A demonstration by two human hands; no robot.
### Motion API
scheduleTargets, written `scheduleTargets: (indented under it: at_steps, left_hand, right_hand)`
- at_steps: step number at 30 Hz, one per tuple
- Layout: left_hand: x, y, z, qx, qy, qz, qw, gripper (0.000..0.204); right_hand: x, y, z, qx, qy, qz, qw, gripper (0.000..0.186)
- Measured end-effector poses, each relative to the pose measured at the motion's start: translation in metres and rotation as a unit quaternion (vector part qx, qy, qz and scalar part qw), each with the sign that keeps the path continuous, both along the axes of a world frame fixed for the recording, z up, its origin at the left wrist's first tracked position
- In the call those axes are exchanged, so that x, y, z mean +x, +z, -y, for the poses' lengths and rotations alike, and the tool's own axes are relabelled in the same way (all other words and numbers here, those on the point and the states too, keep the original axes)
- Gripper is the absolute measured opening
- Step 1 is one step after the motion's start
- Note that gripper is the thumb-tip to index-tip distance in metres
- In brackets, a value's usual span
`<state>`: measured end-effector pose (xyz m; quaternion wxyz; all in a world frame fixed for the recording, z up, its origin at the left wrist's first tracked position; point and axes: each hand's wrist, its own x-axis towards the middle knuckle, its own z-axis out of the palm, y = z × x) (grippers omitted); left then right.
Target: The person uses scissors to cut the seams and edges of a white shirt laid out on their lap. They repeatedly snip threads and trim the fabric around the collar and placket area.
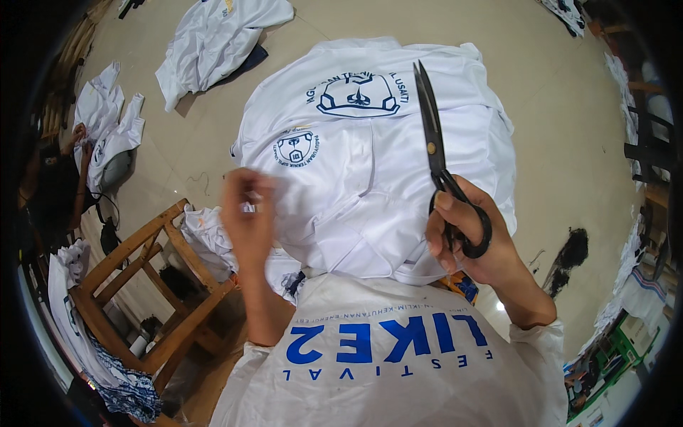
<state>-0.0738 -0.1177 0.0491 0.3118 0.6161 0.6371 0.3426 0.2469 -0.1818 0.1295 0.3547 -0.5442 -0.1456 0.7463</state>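
Observation:
My right hand (pixel 469 228) grips a pair of large black scissors (pixel 432 135), with fingers through the handle loops. The blades lie close together and point away from me, above the white cloth. A white shirt (pixel 398 213) with a button placket and a small dark-blue emblem is spread in front of me. Behind it lies more white fabric (pixel 274 107) bearing a larger emblem of the same kind. My left hand (pixel 249 213) is raised at the left edge of the shirt. Motion blurs its bent fingers, so I cannot tell whether they hold anything.
At my left stands a wooden frame (pixel 131 245) with white cloth beside it. A white garment (pixel 213 46) lies on the tiled floor at the far left. Another person's hand (pixel 87 153) touches white cloth there. A dark patch (pixel 569 256) marks the floor on the right.

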Motion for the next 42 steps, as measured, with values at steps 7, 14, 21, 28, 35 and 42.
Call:
scheduleTargets:
  at_steps: [7,14,21,28,35,42]
  left_hand:
    - [0.101,0.015,0.012,-0.048,-0.237,-0.161,0.957,0.031]
    - [0.074,0.012,0.000,-0.164,-0.162,-0.017,0.973,0.017]
    - [0.093,0.015,-0.004,-0.126,-0.220,-0.130,0.959,0.021]
    - [0.076,0.003,-0.007,-0.105,-0.181,-0.033,0.977,0.017]
    - [0.045,-0.003,-0.005,-0.208,0.039,0.255,0.944,0.018]
    - [0.041,0.006,-0.023,-0.267,0.071,0.381,0.882,0.021]
  right_hand:
    - [-0.014,-0.002,-0.005,0.024,-0.010,-0.051,0.998,0.033]
    - [-0.020,-0.024,-0.006,0.064,-0.030,0.030,0.997,0.034]
    - [-0.028,-0.065,-0.027,0.168,0.015,0.201,0.965,0.043]
    - [-0.025,-0.073,-0.016,0.091,0.126,0.224,0.962,0.047]
    - [-0.023,-0.067,-0.017,0.043,0.123,0.212,0.969,0.047]
    - [-0.046,-0.065,-0.018,0.112,0.062,0.098,0.987,0.041]
